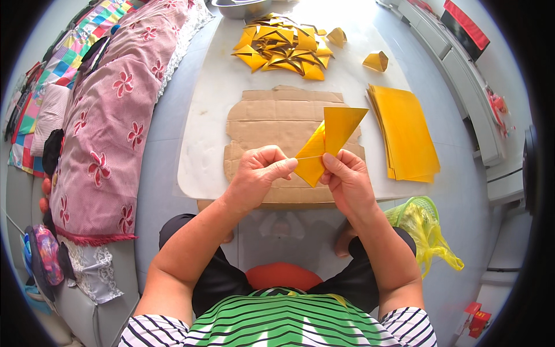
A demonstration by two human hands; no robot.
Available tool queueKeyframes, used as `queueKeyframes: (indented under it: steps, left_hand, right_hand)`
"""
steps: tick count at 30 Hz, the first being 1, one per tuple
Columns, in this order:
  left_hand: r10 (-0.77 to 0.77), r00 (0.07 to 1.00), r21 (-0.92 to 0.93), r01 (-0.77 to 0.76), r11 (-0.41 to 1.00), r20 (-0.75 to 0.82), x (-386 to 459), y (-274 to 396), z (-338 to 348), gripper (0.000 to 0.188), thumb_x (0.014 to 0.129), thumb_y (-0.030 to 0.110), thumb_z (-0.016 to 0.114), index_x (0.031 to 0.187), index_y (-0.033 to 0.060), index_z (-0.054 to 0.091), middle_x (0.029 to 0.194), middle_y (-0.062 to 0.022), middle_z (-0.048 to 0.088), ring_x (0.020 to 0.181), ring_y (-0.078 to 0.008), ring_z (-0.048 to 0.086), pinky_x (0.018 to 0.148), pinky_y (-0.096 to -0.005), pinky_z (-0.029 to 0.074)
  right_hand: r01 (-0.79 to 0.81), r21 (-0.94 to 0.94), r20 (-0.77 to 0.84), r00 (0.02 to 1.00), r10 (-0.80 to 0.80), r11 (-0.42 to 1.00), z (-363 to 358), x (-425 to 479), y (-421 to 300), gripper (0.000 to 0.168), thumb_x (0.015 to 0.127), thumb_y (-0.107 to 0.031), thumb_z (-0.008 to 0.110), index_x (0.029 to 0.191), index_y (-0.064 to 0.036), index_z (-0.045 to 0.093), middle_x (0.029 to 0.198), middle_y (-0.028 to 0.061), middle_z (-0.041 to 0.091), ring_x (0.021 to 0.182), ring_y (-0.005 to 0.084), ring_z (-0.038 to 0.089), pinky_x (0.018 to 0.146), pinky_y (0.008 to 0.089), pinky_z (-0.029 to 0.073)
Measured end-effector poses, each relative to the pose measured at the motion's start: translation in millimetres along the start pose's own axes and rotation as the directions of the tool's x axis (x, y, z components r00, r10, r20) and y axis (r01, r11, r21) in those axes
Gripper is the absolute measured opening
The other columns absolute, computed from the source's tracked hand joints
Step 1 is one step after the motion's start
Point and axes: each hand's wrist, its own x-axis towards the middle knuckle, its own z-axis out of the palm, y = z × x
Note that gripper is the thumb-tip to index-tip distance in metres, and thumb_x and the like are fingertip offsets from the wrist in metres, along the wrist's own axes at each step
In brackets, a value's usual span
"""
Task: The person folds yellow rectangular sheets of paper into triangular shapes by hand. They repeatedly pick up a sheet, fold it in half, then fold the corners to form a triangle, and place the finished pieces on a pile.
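Observation:
Above a flattened piece of brown cardboard (260,126), a partly folded sheet of golden paper (342,126) is held up. My right hand (349,175) pinches it between thumb and fingers near its lower middle. My left hand (260,173) is to its left, thumb and finger closed on a thin pale strip or thread (310,157) that runs across the paper to my right thumb; which of the two it is, I cannot tell. A stack of flat golden paper sheets (407,134) lies right of the cardboard. Beyond it are a heap of folded golden pieces (282,47) and several loose ones (376,61).
The white table (204,99) bears a metal basin (243,8) at its far edge. A green mesh basket (418,206) with a yellow plastic bag (427,234) stands by my right knee. A covered sofa (108,130) is on the left, grey drawers (459,65) on the right.

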Motion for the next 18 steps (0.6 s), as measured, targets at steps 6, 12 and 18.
queueKeyframes:
  steps: [6,12,18]
  left_hand:
    - [-0.061,0.992,-0.134,0.046,0.990,-0.113,2,-11,5,0.017,0.096,0.021,0.067,0.088,0.0059,0.066,0.082,-0.0005,0.065,0.078,-0.0095,0.060,0.076,-0.0258,0.048]
    - [-0.251,0.966,-0.186,0.236,0.954,-0.061,3,-18,30,0.024,0.089,0.023,0.075,0.100,0.0032,0.069,0.091,-0.0022,0.068,0.081,-0.0099,0.060,0.076,-0.0268,0.048]
    - [-0.292,0.951,-0.329,0.246,0.912,-0.099,9,-14,22,0.013,0.085,0.009,0.069,0.097,0.0037,0.068,0.090,-0.0020,0.068,0.076,-0.0092,0.059,0.073,-0.0263,0.051]
  right_hand:
    - [-0.008,0.037,-0.033,0.999,0.010,0.999,2,1,2,0.011,0.095,-0.015,0.068,0.088,-0.006,0.068,0.079,-0.0013,0.065,0.067,0.0061,0.055,0.063,0.0213,0.045]
    - [-0.096,0.071,-0.064,0.993,0.100,0.993,-2,1,16,0.011,0.094,-0.016,0.069,0.088,-0.007,0.066,0.076,-0.0032,0.061,0.067,0.0060,0.054,0.063,0.0219,0.044]
    - [-0.191,0.123,-0.040,0.980,0.197,0.974,5,0,11,0.005,0.095,-0.012,0.065,0.094,-0.006,0.064,0.079,0.0010,0.063,0.068,0.0101,0.058,0.064,0.0257,0.047]
